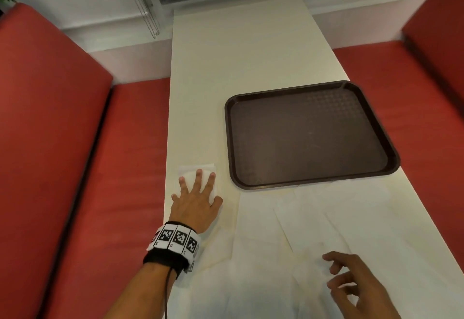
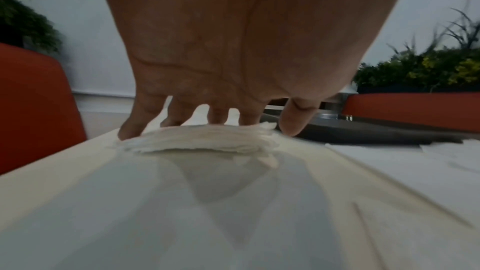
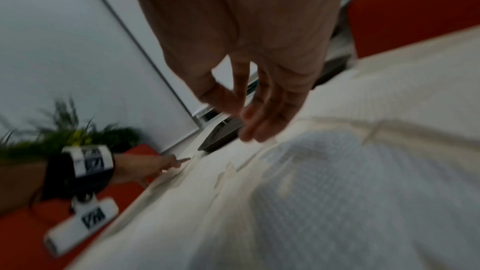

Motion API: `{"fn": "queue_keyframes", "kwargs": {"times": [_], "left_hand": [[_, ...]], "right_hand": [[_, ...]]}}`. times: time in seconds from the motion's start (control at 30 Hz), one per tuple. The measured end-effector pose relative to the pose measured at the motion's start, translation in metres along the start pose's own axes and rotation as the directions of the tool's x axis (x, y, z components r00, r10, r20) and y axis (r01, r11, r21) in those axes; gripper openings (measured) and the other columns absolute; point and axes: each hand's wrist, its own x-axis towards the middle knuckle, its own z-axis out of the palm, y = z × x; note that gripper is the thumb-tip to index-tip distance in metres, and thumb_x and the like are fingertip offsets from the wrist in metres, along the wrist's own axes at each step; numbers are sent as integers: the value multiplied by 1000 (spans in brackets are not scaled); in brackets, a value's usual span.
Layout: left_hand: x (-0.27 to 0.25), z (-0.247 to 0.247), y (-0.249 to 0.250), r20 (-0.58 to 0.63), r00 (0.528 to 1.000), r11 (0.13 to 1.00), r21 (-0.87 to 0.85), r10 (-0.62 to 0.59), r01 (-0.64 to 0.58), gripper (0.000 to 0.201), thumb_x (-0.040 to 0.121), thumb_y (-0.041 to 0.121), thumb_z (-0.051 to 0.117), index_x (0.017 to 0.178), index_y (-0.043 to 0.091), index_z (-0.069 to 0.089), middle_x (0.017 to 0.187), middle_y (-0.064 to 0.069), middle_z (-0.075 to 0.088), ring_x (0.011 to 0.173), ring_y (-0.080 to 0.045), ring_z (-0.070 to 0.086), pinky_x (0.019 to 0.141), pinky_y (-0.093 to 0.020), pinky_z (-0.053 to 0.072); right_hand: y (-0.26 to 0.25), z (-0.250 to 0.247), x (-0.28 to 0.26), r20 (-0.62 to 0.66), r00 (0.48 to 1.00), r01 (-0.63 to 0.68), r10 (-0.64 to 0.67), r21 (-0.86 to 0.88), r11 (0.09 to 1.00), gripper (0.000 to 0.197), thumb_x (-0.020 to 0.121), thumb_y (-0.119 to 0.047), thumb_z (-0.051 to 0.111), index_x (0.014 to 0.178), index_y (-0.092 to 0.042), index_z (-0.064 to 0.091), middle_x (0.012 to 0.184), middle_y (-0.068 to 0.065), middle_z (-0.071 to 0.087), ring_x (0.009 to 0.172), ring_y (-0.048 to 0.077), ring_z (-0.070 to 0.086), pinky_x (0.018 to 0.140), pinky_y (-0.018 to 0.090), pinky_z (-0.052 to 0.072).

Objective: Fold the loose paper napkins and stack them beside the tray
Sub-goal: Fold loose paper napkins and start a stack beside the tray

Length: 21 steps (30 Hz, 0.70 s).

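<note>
A small stack of folded white napkins (image 1: pixel 198 171) (image 2: pixel 205 139) lies on the table left of the dark brown tray (image 1: pixel 308 133). My left hand (image 1: pixel 198 193) (image 2: pixel 221 122) presses flat on that stack with fingers spread and straight. Several loose unfolded napkins (image 1: pixel 296 218) (image 3: pixel 350 182) overlap across the near table below the tray. My right hand (image 1: pixel 351 278) (image 3: pixel 259 122) hovers over them at the lower right, fingers loosely curled and holding nothing. The tray (image 3: pixel 221 137) shows as a dark edge beyond the right fingers.
The long cream table (image 1: pixel 251 55) runs away from me between red bench seats (image 1: pixel 75 143) on both sides. A window sill and blind cords (image 1: pixel 150 17) close the far end. Green plants (image 2: pixel 428 69) stand behind the right bench.
</note>
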Motion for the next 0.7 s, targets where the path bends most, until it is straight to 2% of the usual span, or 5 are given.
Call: {"fn": "queue_keyframes", "kwargs": {"times": [0.07,0.2,0.43,0.57,0.7], "left_hand": [[-3,-3,3,7,1000,1000,-13,-22,22,63,102,53,22,157,40,-5,167,7,-13,152,-39,-5,115,-67,18],[-15,-6,7,-11,1000,999,32,-15,15,59,103,52,20,156,43,-4,168,8,-3,151,-39,11,113,-66,26],[-55,-3,19,-211,977,997,69,37,-23,57,103,51,26,157,36,16,165,3,20,146,-29,31,111,-54,36],[-117,13,53,-306,913,954,-46,270,-298,47,103,42,41,147,26,45,145,1,53,123,-22,55,98,-42,47],[-173,57,88,-215,881,896,-52,421,-441,38,101,40,45,136,29,54,132,9,57,113,-15,55,90,-33,46]], "right_hand": [[8,-5,-6,236,972,50,23,-299,953,65,58,-24,71,105,-64,50,96,-18,52,70,10,64,56,12,48],[26,10,-16,232,970,112,72,-688,717,79,30,-60,76,104,-46,51,90,-14,50,62,11,57,44,18,39],[36,11,-31,297,955,229,-15,-703,674,78,57,-47,85,126,-39,52,106,-14,49,87,10,52,65,21,45],[48,10,-32,298,941,326,-158,-681,656,58,61,-36,87,114,-35,62,96,-12,52,82,10,53,65,19,39],[59,11,-34,281,913,408,-296,-650,641,43,70,-31,82,108,-32,63,96,-8,54,84,15,52,67,26,41]]}}
